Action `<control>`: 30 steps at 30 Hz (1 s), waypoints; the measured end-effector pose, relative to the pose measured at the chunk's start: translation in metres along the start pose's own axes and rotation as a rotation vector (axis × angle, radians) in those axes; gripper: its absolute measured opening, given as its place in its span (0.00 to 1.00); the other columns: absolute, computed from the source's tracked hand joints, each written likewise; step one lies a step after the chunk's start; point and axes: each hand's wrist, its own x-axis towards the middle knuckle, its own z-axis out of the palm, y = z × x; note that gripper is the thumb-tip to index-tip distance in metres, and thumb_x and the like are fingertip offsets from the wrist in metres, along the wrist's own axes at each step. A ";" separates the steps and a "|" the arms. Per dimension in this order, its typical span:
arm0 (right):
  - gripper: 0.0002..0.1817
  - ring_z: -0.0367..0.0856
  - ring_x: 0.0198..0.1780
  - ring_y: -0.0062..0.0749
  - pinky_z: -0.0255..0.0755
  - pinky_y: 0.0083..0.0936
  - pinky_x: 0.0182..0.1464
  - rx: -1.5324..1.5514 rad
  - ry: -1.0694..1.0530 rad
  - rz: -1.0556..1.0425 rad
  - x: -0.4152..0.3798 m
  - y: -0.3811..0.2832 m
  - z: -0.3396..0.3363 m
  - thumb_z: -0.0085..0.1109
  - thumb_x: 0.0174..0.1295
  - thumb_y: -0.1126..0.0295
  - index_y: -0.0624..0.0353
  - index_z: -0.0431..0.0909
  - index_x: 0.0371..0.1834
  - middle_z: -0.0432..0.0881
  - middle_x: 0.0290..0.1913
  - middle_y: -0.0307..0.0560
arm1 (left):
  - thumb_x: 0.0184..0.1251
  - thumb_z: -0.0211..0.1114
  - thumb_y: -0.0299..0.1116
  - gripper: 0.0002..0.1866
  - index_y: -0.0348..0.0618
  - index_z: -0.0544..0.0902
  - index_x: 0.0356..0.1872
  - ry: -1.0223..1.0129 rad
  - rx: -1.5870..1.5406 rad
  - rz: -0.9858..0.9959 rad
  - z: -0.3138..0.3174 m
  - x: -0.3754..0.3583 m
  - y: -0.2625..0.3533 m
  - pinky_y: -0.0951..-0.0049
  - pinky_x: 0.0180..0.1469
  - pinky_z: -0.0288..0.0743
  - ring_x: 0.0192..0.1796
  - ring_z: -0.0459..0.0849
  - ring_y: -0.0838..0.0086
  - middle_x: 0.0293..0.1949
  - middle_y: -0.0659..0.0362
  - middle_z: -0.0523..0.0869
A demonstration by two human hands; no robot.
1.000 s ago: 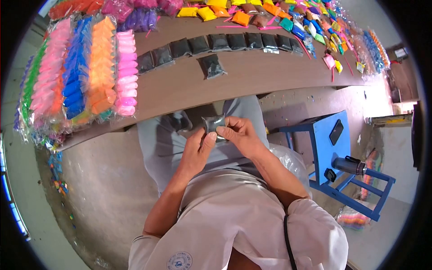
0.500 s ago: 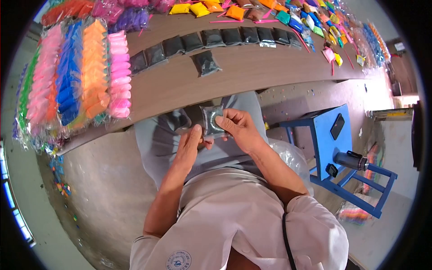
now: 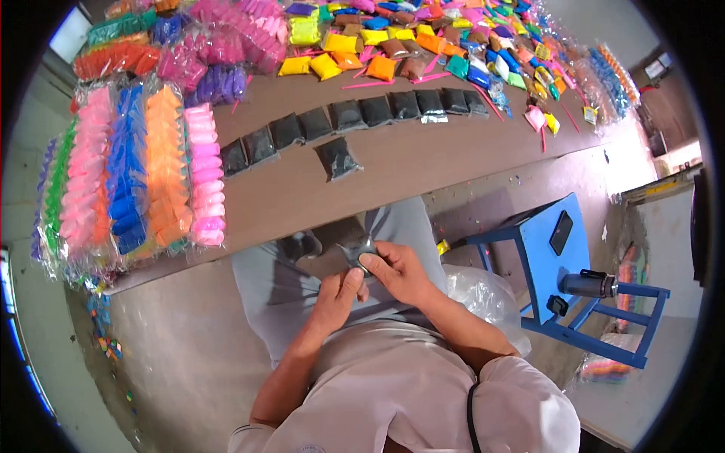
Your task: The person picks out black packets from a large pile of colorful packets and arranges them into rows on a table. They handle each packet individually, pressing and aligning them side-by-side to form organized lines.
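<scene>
Above the lap, a small black packet [image 3: 358, 252] in clear wrap is held between both hands. My left hand [image 3: 337, 299] is closed, with thumb and fingers pinched at the packet's lower edge. My right hand [image 3: 396, 273] grips the packet from the right, its thumb on top. On the brown table [image 3: 302, 204] beyond, several black packets [image 3: 347, 115] lie side by side in a curved row. One more black packet [image 3: 337, 158] lies apart, nearer the table's front edge.
Bundles of wrapped packets [image 3: 166, 166] stand at the table's left. Coloured packets [image 3: 381, 69] and pink sticks cover its far side. To the right is a blue stool [image 3: 540, 249] with a phone [image 3: 560, 232] and a bottle [image 3: 589, 284]. A clear plastic bag [image 3: 483, 302] lies beside my right arm.
The view has tilted up, showing more of the table's far side. The held packet has turned and looks more folded, and my left hand has come closer to my right.
</scene>
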 end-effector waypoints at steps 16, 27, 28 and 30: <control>0.16 0.80 0.31 0.56 0.71 0.42 0.32 -0.945 0.534 -0.371 0.114 -0.055 -0.083 0.64 0.67 0.57 0.62 0.78 0.40 0.80 0.28 0.60 | 0.80 0.52 0.37 0.23 0.35 0.77 0.22 0.326 0.413 0.247 -0.036 0.009 0.030 0.74 0.31 0.71 0.25 0.76 0.79 0.20 0.61 0.79; 0.15 0.82 0.34 0.50 0.73 0.42 0.35 -0.974 0.655 -0.436 0.116 -0.053 -0.068 0.69 0.61 0.58 0.58 0.78 0.40 0.83 0.30 0.52 | 0.77 0.54 0.34 0.19 0.34 0.77 0.24 0.548 0.527 0.432 -0.081 0.036 0.072 0.67 0.31 0.69 0.25 0.77 0.69 0.20 0.55 0.78; 0.16 0.82 0.36 0.50 0.73 0.41 0.37 -0.930 0.612 -0.327 0.114 -0.056 -0.065 0.70 0.60 0.59 0.59 0.78 0.40 0.83 0.33 0.52 | 0.77 0.54 0.34 0.19 0.34 0.77 0.24 0.544 0.527 0.436 -0.084 0.041 0.074 0.67 0.31 0.69 0.25 0.77 0.69 0.20 0.55 0.78; 0.17 0.82 0.37 0.49 0.73 0.40 0.38 -0.935 0.625 -0.411 0.111 -0.055 -0.064 0.70 0.59 0.59 0.59 0.79 0.41 0.82 0.35 0.52 | 0.78 0.53 0.34 0.19 0.34 0.77 0.24 0.565 0.549 0.446 -0.092 0.052 0.074 0.67 0.31 0.69 0.26 0.77 0.70 0.20 0.55 0.79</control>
